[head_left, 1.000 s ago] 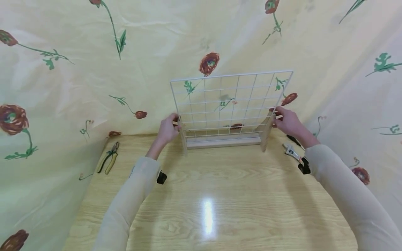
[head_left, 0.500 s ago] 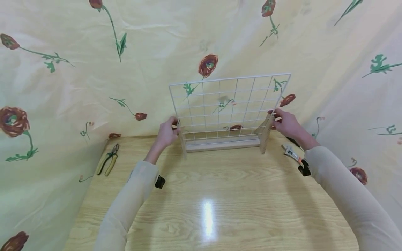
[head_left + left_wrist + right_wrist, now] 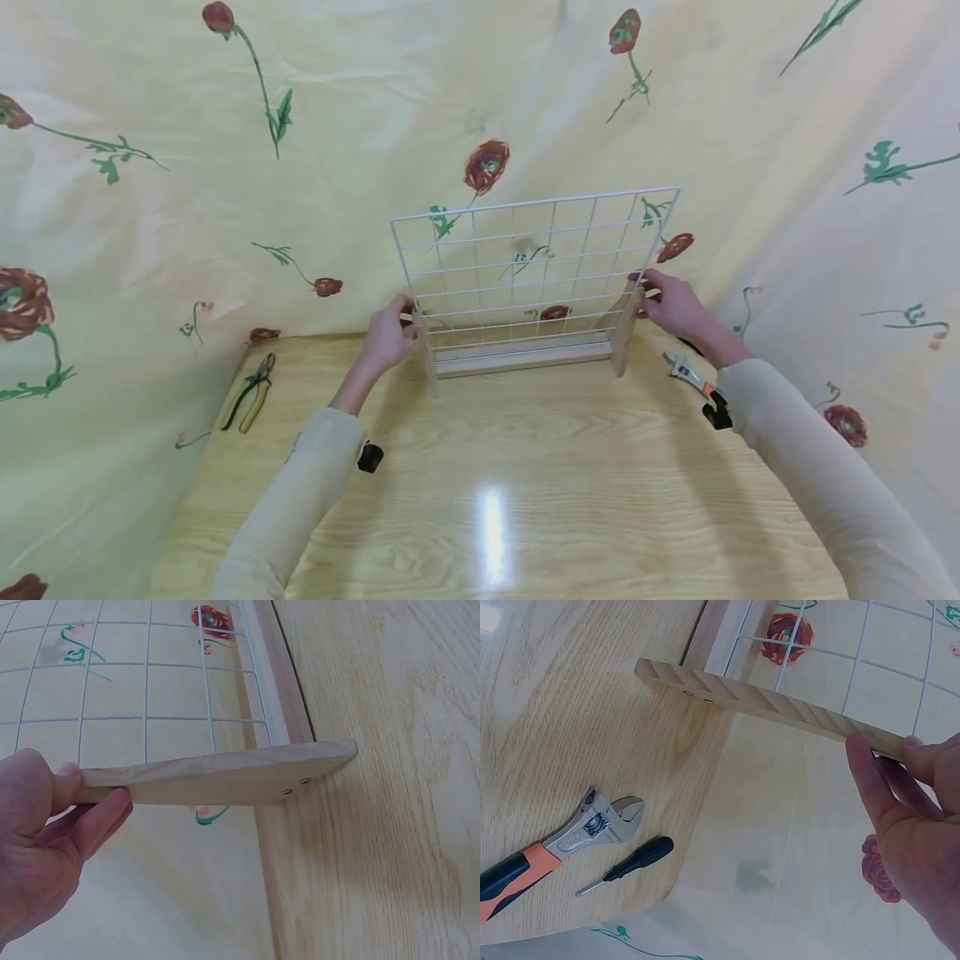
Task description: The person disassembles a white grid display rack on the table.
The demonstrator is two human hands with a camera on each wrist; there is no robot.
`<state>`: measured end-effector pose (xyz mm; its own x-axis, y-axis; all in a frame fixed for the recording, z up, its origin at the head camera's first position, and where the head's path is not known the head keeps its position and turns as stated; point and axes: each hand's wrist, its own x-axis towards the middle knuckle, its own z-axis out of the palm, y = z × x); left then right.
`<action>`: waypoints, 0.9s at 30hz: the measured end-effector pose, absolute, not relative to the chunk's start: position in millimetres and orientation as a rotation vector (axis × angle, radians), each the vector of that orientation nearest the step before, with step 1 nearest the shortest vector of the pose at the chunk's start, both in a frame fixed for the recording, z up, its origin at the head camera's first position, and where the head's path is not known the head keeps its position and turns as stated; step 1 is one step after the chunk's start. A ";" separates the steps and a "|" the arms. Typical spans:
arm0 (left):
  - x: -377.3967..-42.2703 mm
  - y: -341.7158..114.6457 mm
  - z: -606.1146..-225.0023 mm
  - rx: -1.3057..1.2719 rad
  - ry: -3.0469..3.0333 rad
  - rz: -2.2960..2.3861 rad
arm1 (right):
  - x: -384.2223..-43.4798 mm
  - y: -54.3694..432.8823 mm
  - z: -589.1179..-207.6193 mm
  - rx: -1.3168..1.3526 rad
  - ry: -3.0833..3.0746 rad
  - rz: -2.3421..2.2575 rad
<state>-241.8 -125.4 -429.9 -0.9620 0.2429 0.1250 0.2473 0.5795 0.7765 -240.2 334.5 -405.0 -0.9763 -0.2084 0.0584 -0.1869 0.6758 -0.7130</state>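
A rack with a white wire grid (image 3: 532, 258) between two wooden side panels stands at the back of the table. A wooden crossbar (image 3: 525, 357) joins the panels low down. With thumb and fingers my left hand (image 3: 388, 335) pinches the top end of the left side panel (image 3: 217, 776), whose outer face shows two screw heads. At the other end my right hand (image 3: 671, 308) pinches the top of the right side panel (image 3: 772, 705) in the same way. Two screws show near that panel's lower end in the right wrist view.
Pliers with yellow handles (image 3: 249, 392) lie at the table's left edge. On the right are an adjustable wrench (image 3: 592, 825) with an orange and black handle and a black screwdriver (image 3: 637, 859). Flowered cloth (image 3: 360, 125) hangs behind the wood-grain table (image 3: 420, 500).
The whole scene has shifted slightly down and left in the head view. Both hands keep their hold on the side panels, and the rack looks unmoved on the table.
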 end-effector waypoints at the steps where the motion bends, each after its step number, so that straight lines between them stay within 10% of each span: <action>1: -241.3 -125.8 -429.8 -0.430 -2.784 -1.384 | -239.9 334.1 -404.4 -0.334 2.853 -1.204; 27: -224.5 -128.6 -431.9 -0.449 -2.741 -1.389 | -236.0 331.9 -400.9 -0.345 2.817 -1.141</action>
<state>-224.5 -128.6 -431.9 -0.9576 0.2388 0.1611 0.2711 0.5582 0.7842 -236.0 331.9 -400.9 -0.9712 -0.2381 0.0080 -0.1766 0.6969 -0.6951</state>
